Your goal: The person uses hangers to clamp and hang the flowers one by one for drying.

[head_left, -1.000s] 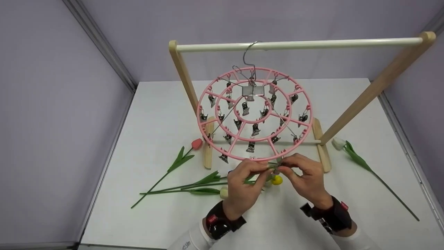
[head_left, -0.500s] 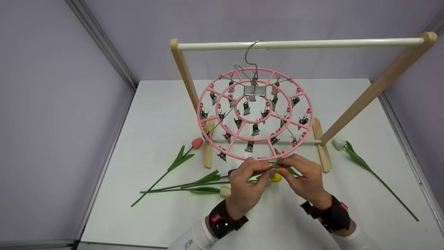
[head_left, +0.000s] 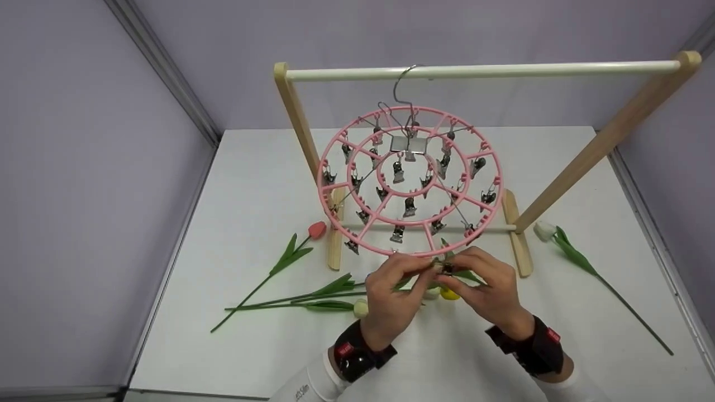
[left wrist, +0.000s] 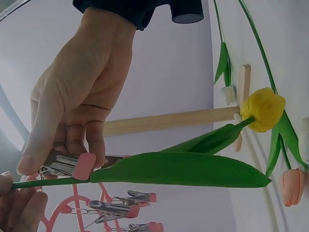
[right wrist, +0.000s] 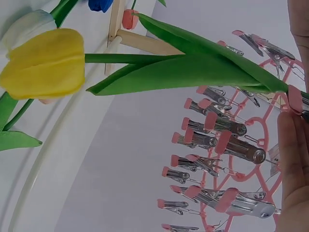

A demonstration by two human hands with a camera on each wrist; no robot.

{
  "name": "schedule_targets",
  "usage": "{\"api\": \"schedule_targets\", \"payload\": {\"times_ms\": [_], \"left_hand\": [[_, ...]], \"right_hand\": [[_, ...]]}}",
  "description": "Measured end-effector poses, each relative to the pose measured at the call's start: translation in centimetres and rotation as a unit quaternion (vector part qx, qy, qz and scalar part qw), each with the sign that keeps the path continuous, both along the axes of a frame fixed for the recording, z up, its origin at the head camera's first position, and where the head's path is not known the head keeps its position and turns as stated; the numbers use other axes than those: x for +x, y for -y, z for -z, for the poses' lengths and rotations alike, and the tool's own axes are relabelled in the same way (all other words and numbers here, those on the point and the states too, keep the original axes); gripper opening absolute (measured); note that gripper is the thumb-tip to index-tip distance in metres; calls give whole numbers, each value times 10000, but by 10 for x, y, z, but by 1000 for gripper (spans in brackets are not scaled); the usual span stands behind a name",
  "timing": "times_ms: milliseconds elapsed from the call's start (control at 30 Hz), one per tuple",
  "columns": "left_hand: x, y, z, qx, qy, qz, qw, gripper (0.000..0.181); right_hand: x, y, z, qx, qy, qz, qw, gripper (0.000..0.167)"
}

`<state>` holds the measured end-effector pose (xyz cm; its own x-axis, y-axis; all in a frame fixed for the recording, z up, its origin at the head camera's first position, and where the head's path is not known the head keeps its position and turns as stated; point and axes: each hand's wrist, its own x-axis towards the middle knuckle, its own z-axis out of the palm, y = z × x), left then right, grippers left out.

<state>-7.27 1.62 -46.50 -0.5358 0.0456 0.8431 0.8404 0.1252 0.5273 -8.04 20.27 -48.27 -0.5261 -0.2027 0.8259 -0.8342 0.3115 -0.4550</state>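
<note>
- Yellow tulip (right wrist: 169,72) is up in the air between both hands, right by the front rim of the pink hanger (head_left: 410,223); it points flower head (right wrist: 43,63) down, and the flower pokes out below the hands in the head view
- left hand (head_left: 394,296): thumb and fingertips pinched together on the green stem (left wrist: 48,183), on the far side of the clip from the flower
- right hand (head_left: 489,285): thumb and fingers clamped on a metal clip (left wrist: 65,164) with pink tips; those tips are right at the stem, next to the base of the leaves (left wrist: 181,169); can't tell if they actually bite on it
- fingertips of both hands come very close together, almost meeting at the clip
- hanger is a set of round rings with loads of other clips (head_left: 410,206) dangling off it; its metal hook (head_left: 395,89) goes over the white rail (head_left: 480,71) of a wooden rack
- on the white table (head_left: 223,363): red tulip (head_left: 287,261) off to the left, its stem crossing others; cream tulip (head_left: 329,307) just beside the left hand; white tulip (head_left: 581,259) out on the right, well apart from the rest
- black bands (head_left: 360,357) on both wrists; white sleeves (head_left: 313,379) behind them
</note>
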Motion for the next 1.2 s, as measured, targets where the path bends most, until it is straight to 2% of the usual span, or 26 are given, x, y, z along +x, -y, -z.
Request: {"api": "schedule_targets", "payload": {"times_ms": [133, 267, 400, 533, 733, 1000, 1200], "left_hand": [[0, 4, 1, -96, -25, -131, 9999, 24], [0, 8, 2, -107, 29, -49, 9999, 23], [0, 13, 5, -98, -68, 25, 9999, 24], [-1, 18, 11, -145, -178, 70, 9997, 24], [-1, 28, 23, -433, -131, -62, 9990, 21], [2, 39, 38, -760, 244, -27, 9968, 24], [4, 44, 48, -905, 473, -2, 9948, 23]], "right_hand": [[1, 0, 1, -123, 42, -56, 9999, 34], [2, -1, 2, -167, 132, -3, 9998, 37], [3, -1, 2, -132, 361, 130, 9992, 39], [3, -1, 2, -131, 551, 249, 9981, 38], [4, -1, 4, -165, 710, 228, 9971, 36], [7, -6, 9, -100, 866, 266, 9958, 36], [13, -21, 24, -131, 1024, 270, 9943, 45]]}}
